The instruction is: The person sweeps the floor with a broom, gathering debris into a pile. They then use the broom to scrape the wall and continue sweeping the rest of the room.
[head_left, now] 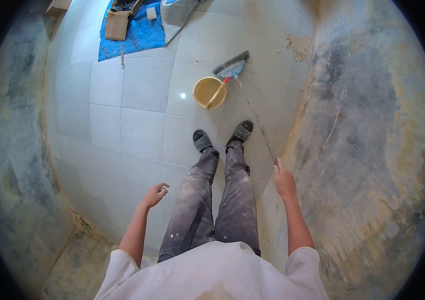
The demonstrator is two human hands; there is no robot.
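The right hand (285, 181) is gripping the upper end of the broom handle (261, 125), fingers closed around it. The handle is running diagonally forward to the blue broom head (232, 66), which is resting on the tiled floor (142, 125) ahead of the feet, its grey bristles facing away from the person. The left hand (156, 194) is hanging in the air beside the left thigh, fingers loosely curled with the grasp open.

Primary obstruction: a yellowish bucket (198, 94) is standing between the sandals (202, 141) and the broom head, just beside the latter; I am unable to tell whether they are touching. A short wooden handle (216, 95) with a red end is lying across the bucket's mouth.

Farther forward and to the left, a blue sheet (140, 46) is covering several tiles. It is supporting a cardboard box (117, 26) and a small white block (151, 13); a pale sack (176, 19) is lying along its right edge. On the opposite side, loose debris (300, 48) is lying near the foot of the right wall (362, 125), which is bounding that flank.
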